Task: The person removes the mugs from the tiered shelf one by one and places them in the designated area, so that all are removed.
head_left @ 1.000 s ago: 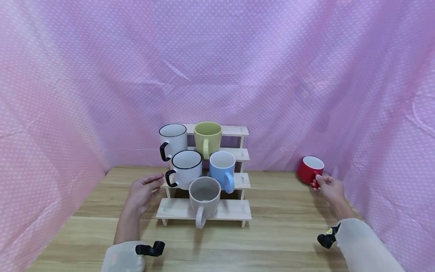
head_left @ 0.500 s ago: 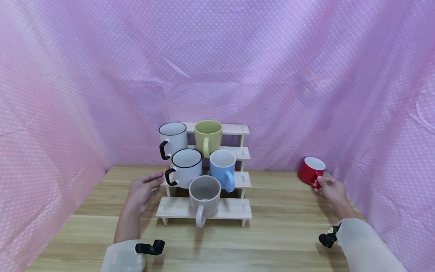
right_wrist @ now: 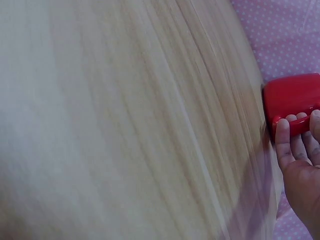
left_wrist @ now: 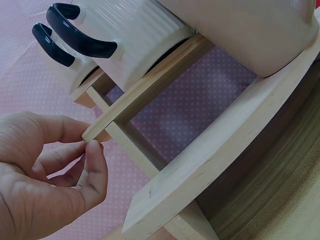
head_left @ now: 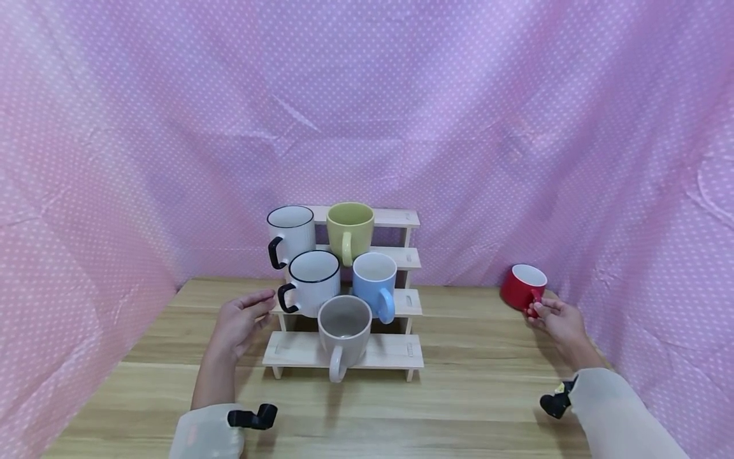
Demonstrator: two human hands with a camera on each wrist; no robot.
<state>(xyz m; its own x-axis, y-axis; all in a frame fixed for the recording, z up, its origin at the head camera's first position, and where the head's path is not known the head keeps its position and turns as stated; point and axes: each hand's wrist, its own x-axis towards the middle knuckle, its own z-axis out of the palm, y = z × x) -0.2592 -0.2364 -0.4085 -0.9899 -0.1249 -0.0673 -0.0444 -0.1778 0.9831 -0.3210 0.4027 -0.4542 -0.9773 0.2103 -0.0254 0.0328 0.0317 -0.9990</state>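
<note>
My left hand (head_left: pixel 237 325) is at the left side of a stepped wooden rack (head_left: pixel 395 352). In the left wrist view, its thumb and forefinger pinch the end of a shelf board (left_wrist: pixel 117 114). At the far right, my right hand (head_left: pixel 564 324) holds a red mug (head_left: pixel 518 293) by its handle; the mug is white inside and stands upright on the table. Two white mugs with black rims and handles, a front one (head_left: pixel 320 299) and a back one (head_left: pixel 301 243), sit on the rack. A yellow-green mug (head_left: pixel 360 239), a blue mug (head_left: pixel 367 288) and a grey mug (head_left: pixel 354 349) share it.
The wood-grain table (head_left: pixel 459 395) extends between the rack and the red mug. Pink polka-dot cloth (head_left: pixel 470 159) hangs behind and along both sides, close to the right hand. Black wrist mounts (head_left: pixel 253 417) sit at both sleeves.
Nearly nothing has moved. The right fingers have shifted slightly on the red mug's handle, and the view has shifted a little; the left hand stays at the rack.
</note>
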